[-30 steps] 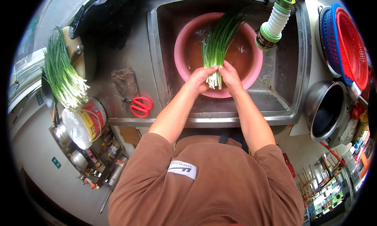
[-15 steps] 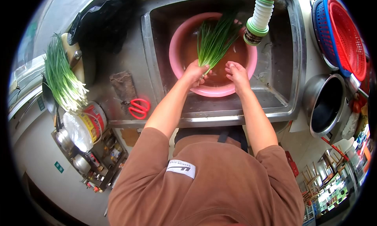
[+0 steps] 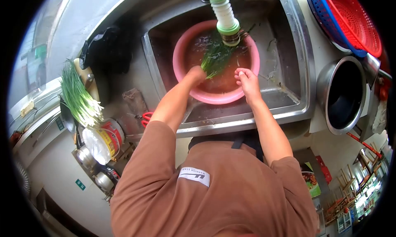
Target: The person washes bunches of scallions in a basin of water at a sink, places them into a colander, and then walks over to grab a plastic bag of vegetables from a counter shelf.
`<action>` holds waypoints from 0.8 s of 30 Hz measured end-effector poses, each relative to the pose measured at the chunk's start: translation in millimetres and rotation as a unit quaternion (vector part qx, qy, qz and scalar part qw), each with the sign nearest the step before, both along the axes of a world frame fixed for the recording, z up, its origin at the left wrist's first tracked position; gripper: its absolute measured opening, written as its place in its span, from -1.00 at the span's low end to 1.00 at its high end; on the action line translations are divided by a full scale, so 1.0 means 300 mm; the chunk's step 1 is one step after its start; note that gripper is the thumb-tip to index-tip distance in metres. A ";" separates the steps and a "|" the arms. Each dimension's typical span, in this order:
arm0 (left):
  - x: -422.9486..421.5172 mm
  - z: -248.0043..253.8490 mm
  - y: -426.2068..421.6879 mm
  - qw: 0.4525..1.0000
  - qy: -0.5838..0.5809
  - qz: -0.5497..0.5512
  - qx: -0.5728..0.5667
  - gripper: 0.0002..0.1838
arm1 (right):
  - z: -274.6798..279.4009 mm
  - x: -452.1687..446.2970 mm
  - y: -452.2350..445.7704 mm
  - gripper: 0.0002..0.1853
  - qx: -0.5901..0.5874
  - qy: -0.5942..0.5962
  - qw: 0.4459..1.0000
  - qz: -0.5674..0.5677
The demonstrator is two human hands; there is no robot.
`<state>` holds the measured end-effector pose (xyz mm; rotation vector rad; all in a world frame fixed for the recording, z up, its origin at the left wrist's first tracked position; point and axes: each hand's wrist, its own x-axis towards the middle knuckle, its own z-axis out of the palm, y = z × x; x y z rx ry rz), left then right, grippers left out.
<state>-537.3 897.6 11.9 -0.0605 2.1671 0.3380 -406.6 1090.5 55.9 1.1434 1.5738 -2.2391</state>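
Note:
My left hand (image 3: 196, 75) is at the left side of the pink basin (image 3: 180, 75), closed around the lower end of a bunch of green chives (image 3: 215, 57). The leaves lie in the brownish water, and part of them is hidden beneath the faucet hose (image 3: 225, 20). My right hand (image 3: 247, 81) hovers over the basin's right front rim, its fingers curled together around something I cannot make out. A second bunch of chives (image 3: 81, 95), with white ends toward me, rests left of the sink.
The basin sits in a steel sink (image 3: 264, 117). Red scissors (image 3: 146, 119) and a brown cloth (image 3: 134, 100) lie to its left, near a black bag (image 3: 106, 49). At the right are a steel bowl (image 3: 324, 97) and a red colander (image 3: 358, 20).
The chives in my left hand have gone down into the water. My right hand has come off the bunch and moved right. The whole view has shifted, bringing the hose over the basin.

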 end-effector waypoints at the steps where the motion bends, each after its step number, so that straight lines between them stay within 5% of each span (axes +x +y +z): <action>1: -0.031 0.056 0.025 0.997 0.009 0.070 0.020 -0.63 | 0.001 -0.022 0.018 -0.75 0.006 0.016 1.000 -0.011; 2: -0.054 0.093 0.036 0.990 0.014 0.136 0.038 -0.65 | 0.006 -0.028 0.028 -0.75 0.002 0.021 1.000 -0.020; 3: -0.028 -0.059 -0.051 0.985 0.149 -0.039 0.077 -0.69 | 0.015 -0.027 0.039 -0.76 0.003 0.035 0.999 -0.029; 6: -0.059 0.093 -0.020 0.999 -0.020 -0.020 -0.025 -0.68 | 0.039 0.011 0.062 -0.76 -0.001 0.049 0.998 -0.034; 8: -0.070 0.054 -0.040 0.996 0.087 0.029 0.012 -0.68 | 0.042 0.008 0.077 -0.76 -0.006 0.055 0.997 -0.049; 10: -0.043 0.051 -0.067 0.975 0.046 -0.209 -0.052 -0.67 | 0.047 0.033 0.082 -0.76 -0.008 0.064 0.996 -0.056; 11: -0.074 0.044 -0.068 0.992 0.058 -0.107 -0.025 -0.67 | 0.044 0.043 0.085 -0.76 -0.010 0.067 0.996 -0.055; 15: -0.076 0.068 -0.052 0.964 0.020 -0.256 -0.072 -0.66 | 0.058 0.060 0.094 -0.76 -0.010 0.075 0.995 -0.067; 18: -0.085 0.103 -0.029 0.979 0.109 -0.160 -0.067 -0.65 | 0.058 0.050 0.103 -0.76 -0.015 0.089 0.993 -0.082; 19: -0.079 0.104 -0.035 0.953 0.015 -0.285 -0.105 -0.68 | 0.058 0.064 0.102 -0.76 -0.018 0.092 0.992 -0.080; 22: -0.104 0.169 -0.005 0.973 0.174 -0.121 -0.092 -0.69 | 0.051 0.070 0.112 -0.76 -0.019 0.093 0.992 -0.087; 24: -0.090 0.174 -0.037 0.969 0.120 -0.197 -0.087 -0.71 | 0.053 0.076 0.118 -0.76 -0.022 0.093 0.991 -0.091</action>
